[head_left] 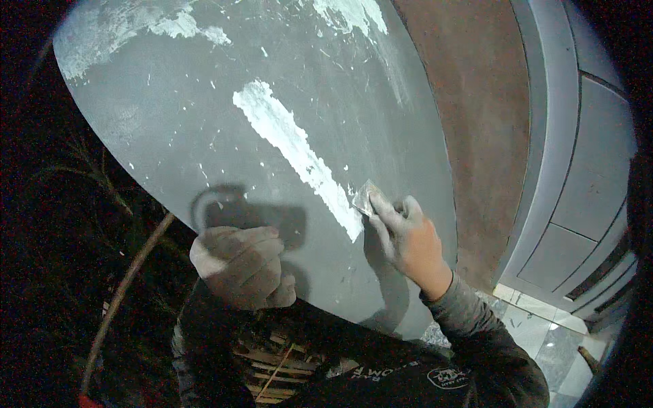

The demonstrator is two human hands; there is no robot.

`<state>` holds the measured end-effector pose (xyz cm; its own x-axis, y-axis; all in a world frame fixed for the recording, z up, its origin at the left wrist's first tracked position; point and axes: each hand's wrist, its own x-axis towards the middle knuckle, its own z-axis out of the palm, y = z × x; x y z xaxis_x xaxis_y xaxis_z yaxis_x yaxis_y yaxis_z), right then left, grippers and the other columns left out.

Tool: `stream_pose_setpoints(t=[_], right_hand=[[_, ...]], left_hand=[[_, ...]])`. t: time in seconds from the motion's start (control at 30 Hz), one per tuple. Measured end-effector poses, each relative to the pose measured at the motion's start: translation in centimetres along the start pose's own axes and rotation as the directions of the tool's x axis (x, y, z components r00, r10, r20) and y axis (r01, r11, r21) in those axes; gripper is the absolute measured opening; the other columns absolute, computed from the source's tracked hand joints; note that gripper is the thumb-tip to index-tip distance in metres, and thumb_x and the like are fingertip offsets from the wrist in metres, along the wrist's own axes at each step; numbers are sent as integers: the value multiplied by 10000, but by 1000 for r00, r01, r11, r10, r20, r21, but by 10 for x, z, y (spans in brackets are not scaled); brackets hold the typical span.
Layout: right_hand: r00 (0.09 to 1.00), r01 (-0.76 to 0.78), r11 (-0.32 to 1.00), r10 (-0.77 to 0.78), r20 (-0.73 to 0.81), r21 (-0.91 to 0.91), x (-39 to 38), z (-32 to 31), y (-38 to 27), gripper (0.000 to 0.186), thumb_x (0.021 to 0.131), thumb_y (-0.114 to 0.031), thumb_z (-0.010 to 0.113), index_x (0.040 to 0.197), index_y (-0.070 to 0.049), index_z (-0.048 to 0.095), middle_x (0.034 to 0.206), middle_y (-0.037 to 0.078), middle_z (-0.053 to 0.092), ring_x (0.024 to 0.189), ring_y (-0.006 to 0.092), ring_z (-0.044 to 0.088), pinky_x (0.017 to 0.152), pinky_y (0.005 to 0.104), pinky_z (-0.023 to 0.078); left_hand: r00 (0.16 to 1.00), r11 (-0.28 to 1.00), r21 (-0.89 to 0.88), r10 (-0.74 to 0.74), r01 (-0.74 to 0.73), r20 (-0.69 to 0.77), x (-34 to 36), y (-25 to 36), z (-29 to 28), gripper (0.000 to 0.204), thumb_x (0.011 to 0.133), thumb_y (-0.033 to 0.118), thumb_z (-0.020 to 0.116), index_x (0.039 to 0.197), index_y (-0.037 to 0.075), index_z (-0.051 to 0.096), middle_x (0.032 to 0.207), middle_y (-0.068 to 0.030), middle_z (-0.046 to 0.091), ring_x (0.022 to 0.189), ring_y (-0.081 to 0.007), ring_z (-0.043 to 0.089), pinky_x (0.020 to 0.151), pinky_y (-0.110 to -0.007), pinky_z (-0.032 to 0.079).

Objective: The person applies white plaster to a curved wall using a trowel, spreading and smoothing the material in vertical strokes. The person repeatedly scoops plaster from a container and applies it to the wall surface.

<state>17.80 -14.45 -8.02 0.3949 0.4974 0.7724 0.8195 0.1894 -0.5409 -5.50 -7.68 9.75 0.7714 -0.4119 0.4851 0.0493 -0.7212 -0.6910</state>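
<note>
A grey panel, its edges bowed by the lens, fills the middle of the view. Across it slants a ragged strip of white filler. My right hand pinches a small flat putty scraper, whose blade lies at the strip's lower right side. Pale dust coats the fingers. My left hand is curled closed at the panel's lower left edge, its back toward me. Whatever sits inside those fingers, if anything, is hidden.
More white filler patches mark the panel's top. A brown strip and a grey panelled door stand to the right, above floor tiles. At left, a thin pole rises among dark branches. Wooden slats show below.
</note>
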Motion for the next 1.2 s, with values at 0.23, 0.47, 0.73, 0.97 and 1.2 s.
stream_pose_setpoints(t=[0.23,0.47,0.73,0.97,1.2], right_hand=[[999,20,996,-23,-32,-85,8,-9,-4,406,968,-228,687,1372,-198,662,925,131,574,669,313,626,617,417,525],[988,-86,996,84,129,13,6,-11,2,379,979,-238,673,1354,-186,658,936,132,576,718,338,635,649,435,532],[992,-47,996,55,116,-72,-1,-12,15,394,979,-260,674,1366,-192,662,901,134,552,667,318,606,615,417,517],[993,-69,996,73,89,-48,-2,-15,14,421,974,-246,677,1392,-211,645,902,129,555,670,311,614,618,420,519],[999,-35,999,36,33,-38,6,-15,12,426,970,-235,690,1393,-209,642,913,128,564,692,330,624,626,431,522]], left_hand=[[984,1000,-12,15,-13,178,9,-2,-6,247,798,297,705,659,169,544,917,20,698,899,-162,738,632,-332,543],[994,993,110,58,-48,-94,18,-3,19,147,734,283,725,737,146,670,944,-19,750,914,-178,753,682,-316,573],[1000,994,109,-12,14,-16,35,7,5,118,710,248,714,763,147,684,970,-7,751,898,-176,753,728,-323,586],[999,990,141,-5,-1,42,43,9,-2,78,770,234,685,742,173,645,972,24,741,892,-149,749,696,-312,573],[998,989,147,-25,16,59,40,14,-2,100,802,226,672,729,180,621,953,35,731,900,-138,747,668,-307,566]])
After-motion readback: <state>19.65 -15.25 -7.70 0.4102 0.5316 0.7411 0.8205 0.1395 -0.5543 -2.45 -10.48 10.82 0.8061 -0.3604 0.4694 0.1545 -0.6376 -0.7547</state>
